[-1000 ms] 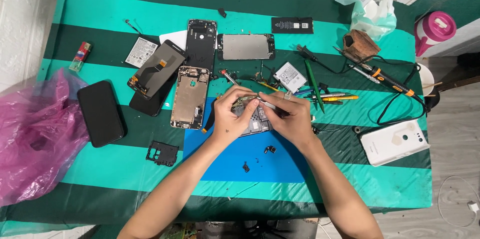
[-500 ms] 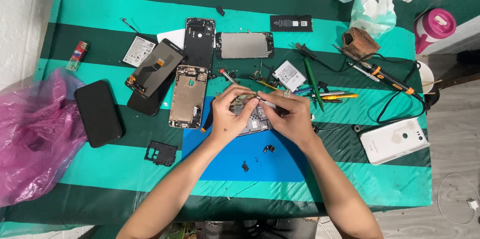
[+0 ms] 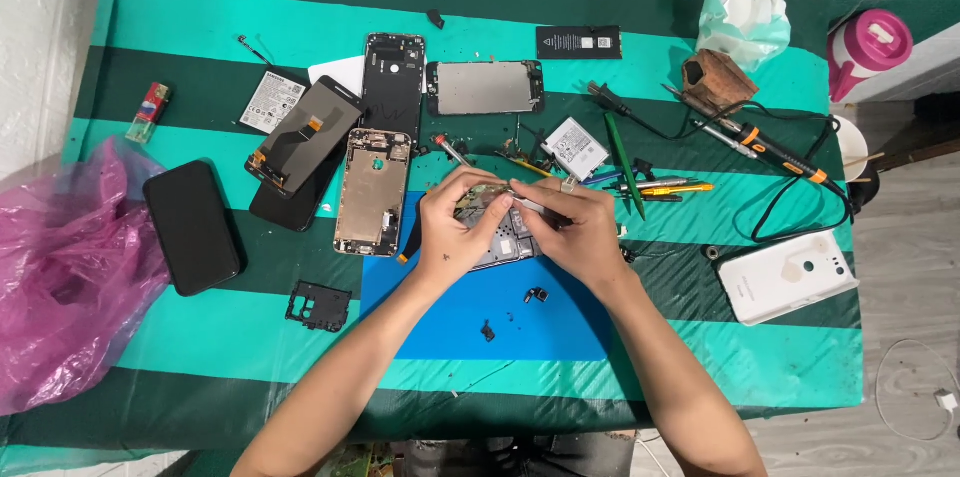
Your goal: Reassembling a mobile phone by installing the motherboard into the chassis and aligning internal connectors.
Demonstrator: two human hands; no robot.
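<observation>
- Left hand grip pinches the opened phone on the blue mat, mid-surface.
- Right hand grip pinches tweezers, tip still over phone; barely shifted since before.

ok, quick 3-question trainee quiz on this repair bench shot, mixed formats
1. True or false: both hands are on the opened phone over the blue mat.
2. Which lies nearest the pink plastic bag? A) black phone B) white back cover C) soldering iron
3. Fill in: the pink-lidded jug stands at the table's far ____ corner.

Key: 1 true: left hand, right hand. 2 A, the black phone. 3 right.
</observation>
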